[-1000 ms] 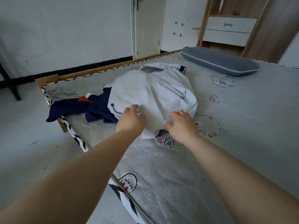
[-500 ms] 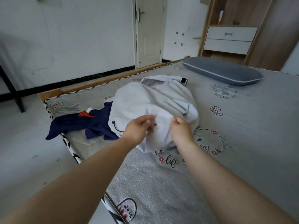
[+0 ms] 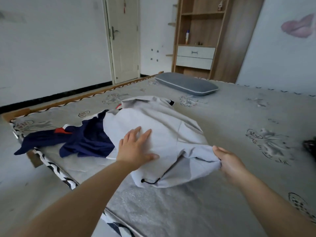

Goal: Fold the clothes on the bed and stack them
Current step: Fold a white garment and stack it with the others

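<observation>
A light grey garment (image 3: 164, 127) with a black drawstring lies crumpled in the middle of the bed (image 3: 171, 211). My left hand (image 3: 136, 148) rests flat on its near left part, fingers straight. My right hand (image 3: 228, 162) pinches a bunched edge of the grey garment and holds it out to the right, slightly off the sheet. A navy garment (image 3: 85, 141) with a red and white patch lies spread to the left, partly under the grey one and hanging over the bed's corner.
A grey pillow (image 3: 187, 83) lies at the far side of the bed. A dark object (image 3: 310, 147) shows at the right edge. A wooden shelf unit with drawers (image 3: 196, 38) and a door (image 3: 123, 38) stand behind. The floor lies left of the bed.
Both hands were close together on the grey garment's near edge. Now the right hand has drawn an edge out to the right, and the left hand lies flat on the fabric.
</observation>
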